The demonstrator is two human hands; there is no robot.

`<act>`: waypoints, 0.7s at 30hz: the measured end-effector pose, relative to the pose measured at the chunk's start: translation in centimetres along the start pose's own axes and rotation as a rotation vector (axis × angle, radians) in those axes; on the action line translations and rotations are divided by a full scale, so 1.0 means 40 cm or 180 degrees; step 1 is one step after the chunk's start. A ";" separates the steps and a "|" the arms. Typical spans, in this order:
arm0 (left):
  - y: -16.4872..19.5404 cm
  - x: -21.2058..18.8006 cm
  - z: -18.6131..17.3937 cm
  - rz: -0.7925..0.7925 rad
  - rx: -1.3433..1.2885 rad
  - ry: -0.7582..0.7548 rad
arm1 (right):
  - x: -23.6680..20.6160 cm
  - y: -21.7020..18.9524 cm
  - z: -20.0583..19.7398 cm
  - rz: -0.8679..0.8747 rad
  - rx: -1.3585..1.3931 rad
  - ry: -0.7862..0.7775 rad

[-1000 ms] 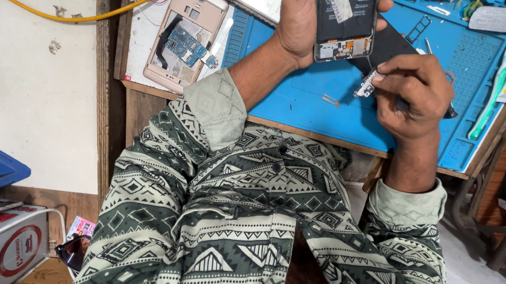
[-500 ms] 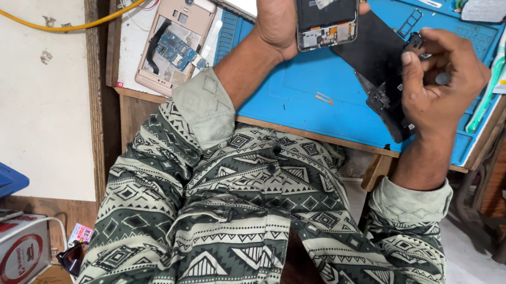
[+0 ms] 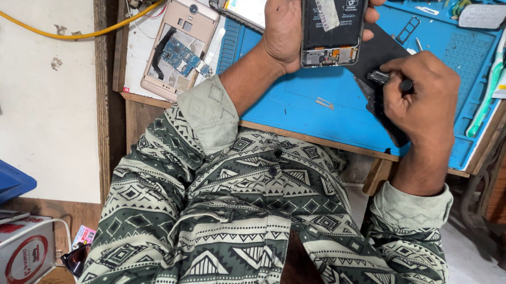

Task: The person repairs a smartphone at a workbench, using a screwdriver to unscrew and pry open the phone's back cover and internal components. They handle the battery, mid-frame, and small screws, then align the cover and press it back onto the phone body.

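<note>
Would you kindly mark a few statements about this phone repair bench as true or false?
1. The left hand holds an opened phone with its back cover off. True.
2. The right hand is empty. False: it grips a small dark tool.
3. The work mat is red. False: it is blue.
4. A gold-coloured opened phone lies left of the mat. True.
5. A yellow cable runs across the surface at left. True.

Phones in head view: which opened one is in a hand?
The black-backed phone, gripped upright in the left hand. The gold phone with the exposed blue board lies untouched on the bench, left of the blue mat.
</note>
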State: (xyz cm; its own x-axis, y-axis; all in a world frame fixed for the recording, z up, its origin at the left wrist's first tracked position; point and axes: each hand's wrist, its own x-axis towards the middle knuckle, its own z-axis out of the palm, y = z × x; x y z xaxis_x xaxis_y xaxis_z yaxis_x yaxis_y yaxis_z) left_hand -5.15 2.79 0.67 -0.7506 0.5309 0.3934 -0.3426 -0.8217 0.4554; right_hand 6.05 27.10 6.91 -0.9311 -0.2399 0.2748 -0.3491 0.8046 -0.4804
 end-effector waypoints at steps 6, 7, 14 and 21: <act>-0.005 0.000 0.011 -0.0061 0.0006 0.0026 | 0.003 -0.013 -0.003 -0.0282 -0.0089 0.0295; -0.006 0.000 0.011 -0.0067 0.0017 0.0033 | 0.004 -0.013 -0.002 -0.0269 -0.0088 0.0334; -0.029 -0.003 0.015 -0.0024 0.0114 0.0262 | 0.010 -0.049 0.027 -0.0436 0.0021 0.0789; -0.056 -0.003 0.025 -0.0006 -0.0053 0.0373 | 0.027 -0.112 0.056 -0.0412 0.0192 0.0736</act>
State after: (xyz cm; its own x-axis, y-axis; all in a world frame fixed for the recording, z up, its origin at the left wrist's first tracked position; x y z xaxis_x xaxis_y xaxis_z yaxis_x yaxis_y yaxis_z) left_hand -3.73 4.79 0.40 -0.8104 0.5055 0.2961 -0.3527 -0.8246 0.4424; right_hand 6.38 22.02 7.47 -0.8319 -0.2026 0.5167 -0.4757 0.7398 -0.4758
